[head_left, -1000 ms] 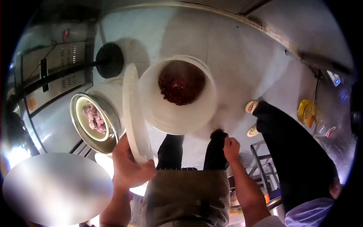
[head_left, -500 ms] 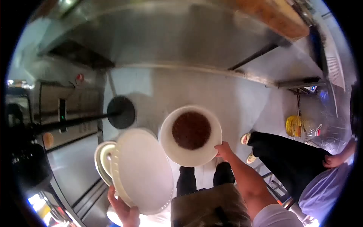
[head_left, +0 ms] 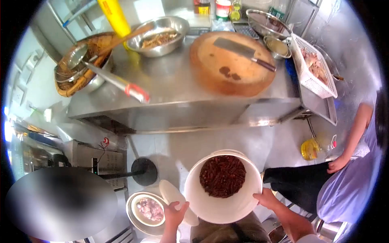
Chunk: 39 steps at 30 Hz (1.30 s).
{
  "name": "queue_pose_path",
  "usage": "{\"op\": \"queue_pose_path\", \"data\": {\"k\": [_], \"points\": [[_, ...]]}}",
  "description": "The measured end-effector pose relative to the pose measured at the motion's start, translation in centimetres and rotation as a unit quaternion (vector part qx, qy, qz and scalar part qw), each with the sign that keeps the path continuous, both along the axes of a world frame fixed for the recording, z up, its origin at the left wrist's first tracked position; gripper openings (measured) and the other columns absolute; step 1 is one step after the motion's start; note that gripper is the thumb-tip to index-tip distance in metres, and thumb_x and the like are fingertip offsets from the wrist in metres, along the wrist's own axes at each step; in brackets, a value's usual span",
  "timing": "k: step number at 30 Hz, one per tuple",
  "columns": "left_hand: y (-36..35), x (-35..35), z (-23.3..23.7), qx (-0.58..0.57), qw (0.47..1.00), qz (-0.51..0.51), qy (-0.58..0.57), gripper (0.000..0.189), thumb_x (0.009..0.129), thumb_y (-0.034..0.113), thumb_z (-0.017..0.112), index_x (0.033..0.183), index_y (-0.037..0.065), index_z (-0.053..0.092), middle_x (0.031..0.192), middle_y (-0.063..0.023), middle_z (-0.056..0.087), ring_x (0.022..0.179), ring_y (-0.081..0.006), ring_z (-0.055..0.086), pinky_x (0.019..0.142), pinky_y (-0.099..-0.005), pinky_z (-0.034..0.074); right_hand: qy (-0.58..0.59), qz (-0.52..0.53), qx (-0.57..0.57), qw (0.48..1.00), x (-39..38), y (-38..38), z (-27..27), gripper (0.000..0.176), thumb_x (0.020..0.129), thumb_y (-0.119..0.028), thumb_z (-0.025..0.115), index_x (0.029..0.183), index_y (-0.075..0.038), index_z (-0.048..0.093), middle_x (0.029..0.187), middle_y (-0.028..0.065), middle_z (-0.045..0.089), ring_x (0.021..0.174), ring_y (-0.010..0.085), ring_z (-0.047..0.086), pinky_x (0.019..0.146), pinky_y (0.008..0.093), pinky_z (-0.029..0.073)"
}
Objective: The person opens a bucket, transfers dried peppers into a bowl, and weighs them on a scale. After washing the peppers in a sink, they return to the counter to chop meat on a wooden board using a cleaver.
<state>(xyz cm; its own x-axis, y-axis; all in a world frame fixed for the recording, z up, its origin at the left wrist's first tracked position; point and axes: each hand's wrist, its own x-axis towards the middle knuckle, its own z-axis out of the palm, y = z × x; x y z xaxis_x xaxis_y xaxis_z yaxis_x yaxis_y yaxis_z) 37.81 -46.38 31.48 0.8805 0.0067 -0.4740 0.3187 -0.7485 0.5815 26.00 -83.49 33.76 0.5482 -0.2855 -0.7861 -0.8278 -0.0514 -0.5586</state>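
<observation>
My right hand (head_left: pixel 267 198) is closed on the right rim of a white bucket (head_left: pixel 225 212), which is tilted so its inside faces me. Dark red dried chillies (head_left: pixel 223 176) lie at the bottom. To the left, my left hand (head_left: pixel 175 212) grips a white lid (head_left: pixel 172 191), seen nearly edge-on beside the bucket. Just left of that hand stands a pale round container (head_left: pixel 130 208) with a bowl of pinkish pieces (head_left: pixel 150 209), perhaps meat, inside it.
Ahead is a steel table (head_left: pixel 170 91) bearing a round chopping board (head_left: pixel 206 69) with a cleaver (head_left: pixel 235 47), a steel bowl (head_left: pixel 162 50) and a white basket (head_left: pixel 324 89). A person (head_left: pixel 344 194) stands at right near an oil bottle (head_left: pixel 310 149). A blurred oval hides the lower left.
My view has tilted up, bringing the tabletop into sight. The lid has turned from broadside to nearly edge-on, uncovering the bowl of pinkish pieces. The bucket is tilted more towards me.
</observation>
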Motion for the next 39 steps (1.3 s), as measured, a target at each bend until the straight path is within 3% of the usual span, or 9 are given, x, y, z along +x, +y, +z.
{"op": "queue_pose_path", "data": {"k": [10, 12, 15, 16, 21, 24, 30, 31, 39], "points": [[-2.3, 8.3, 6.7, 0.121, 0.97, -0.117, 0.174, 0.042, 0.068, 0.026, 0.073, 0.088, -0.006, 0.056, 0.085, -0.0186, 0.062, 0.083, -0.0237, 0.059, 0.07, -0.035, 0.046, -0.035, 0.22, 0.036, 0.974, 10.4, -6.6, 4.4, 0.041, 0.077, -0.035, 0.058, 0.088, 0.004, 0.064, 0.072, 0.0138, 0.063, 0.064, 0.0237, 0.063, 0.063, 0.0368, 0.05], [-0.4, 10.4, 6.4, 0.055, 0.959, -0.091, 0.264, 0.05, 0.075, 0.04, 0.059, 0.1, -0.004, 0.061, 0.101, -0.0234, 0.061, 0.096, -0.0281, 0.06, 0.079, -0.0376, 0.048, 0.043, 0.268, 0.036, 0.962, 15.0, -7.0, 9.8, 0.044, 0.075, -0.039, 0.057, 0.083, 0.004, 0.065, 0.068, 0.0159, 0.062, 0.066, 0.0269, 0.064, 0.065, 0.0393, 0.05], [-6.2, 12.0, 18.6, -0.077, 0.953, 0.16, 0.245, 0.035, 0.076, 0.009, 0.059, 0.111, 0.003, 0.059, 0.106, -0.0128, 0.056, 0.079, -0.0255, 0.056, 0.067, -0.0396, 0.048, -0.068, 0.316, 0.06, 0.944, 16.8, -7.1, 4.2, 0.04, 0.076, -0.04, 0.057, 0.076, -0.001, 0.064, 0.061, 0.0083, 0.06, 0.056, 0.019, 0.058, 0.055, 0.0341, 0.045], [-3.1, 10.9, 17.6, -0.062, 0.977, -0.197, -0.046, 0.03, 0.079, 0.005, 0.056, 0.108, 0.003, 0.058, 0.104, -0.0115, 0.055, 0.078, -0.0259, 0.056, 0.066, -0.036, 0.05, -0.073, 0.322, 0.08, 0.941, 18.3, -6.8, 6.3, 0.04, 0.077, -0.04, 0.056, 0.074, -0.001, 0.064, 0.061, 0.0083, 0.059, 0.056, 0.019, 0.058, 0.055, 0.0349, 0.045], [0.0, 11.9, 17.6, -0.324, 0.88, 0.249, 0.242, 0.03, 0.078, 0.003, 0.057, 0.108, 0.004, 0.059, 0.104, -0.0116, 0.055, 0.08, -0.0262, 0.058, 0.063, -0.0304, 0.052, -0.079, 0.364, 0.094, 0.923, 25.0, -4.0, 7.8, 0.039, 0.077, -0.038, 0.057, 0.076, 0.0, 0.065, 0.058, 0.0087, 0.058, 0.054, 0.0188, 0.057, 0.052, 0.0355, 0.045], [4.5, 11.3, 14.0, -0.055, 0.988, -0.028, 0.142, 0.019, 0.079, 0.01, 0.059, 0.096, 0.003, 0.061, 0.094, -0.0117, 0.057, 0.08, -0.0249, 0.058, 0.055, -0.0346, 0.051, -0.092, 0.347, 0.106, 0.927, 28.9, -2.2, 9.4, 0.032, 0.078, -0.031, 0.058, 0.079, 0.001, 0.063, 0.067, 0.0127, 0.061, 0.06, 0.0219, 0.06, 0.053, 0.0381, 0.047], [3.4, 13.2, 16.2, -0.438, 0.805, 0.258, 0.306, 0.019, 0.087, 0.017, 0.049, 0.071, 0.006, 0.054, 0.059, -0.0078, 0.051, 0.048, -0.0198, 0.052, 0.035, -0.0328, 0.038, -0.057, 0.362, 0.136, 0.92, 33.4, -0.7, 7.1, 0.04, 0.085, -0.037, 0.052, 0.09, 0.002, 0.062, 0.069, 0.009, 0.061, 0.056, 0.0182, 0.056, 0.052, 0.0331, 0.045], [6.0, 12.2, 10.7, -0.23, 0.949, 0.118, 0.178, 0.022, 0.088, 0.02, 0.045, 0.07, 0.007, 0.051, 0.054, -0.0073, 0.047, 0.037, -0.0178, 0.044, 0.032, -0.0311, 0.034, -0.066, 0.431, 0.11, 0.893, 34.5, -1.5, 7.6, 0.041, 0.088, -0.038, 0.05, 0.087, 0.002, 0.061, 0.069, 0.0093, 0.061, 0.057, 0.0189, 0.057, 0.053, 0.0323, 0.046], [1.4, 14.0, 11.5, -0.269, 0.847, 0.397, 0.228, 0.021, 0.088, 0.019, 0.047, 0.079, 0.003, 0.056, 0.06, -0.007, 0.052, 0.047, -0.0193, 0.05, 0.036, -0.0325, 0.037, -0.378, 0.114, 0.086, 0.915, 58.4, -18.7, 17.1, 0.013, 0.085, -0.011, 0.056, 0.095, -0.004, 0.059, 0.086, 0.0065, 0.061, 0.071, 0.0166, 0.057, 0.061, 0.032, 0.047]]}}
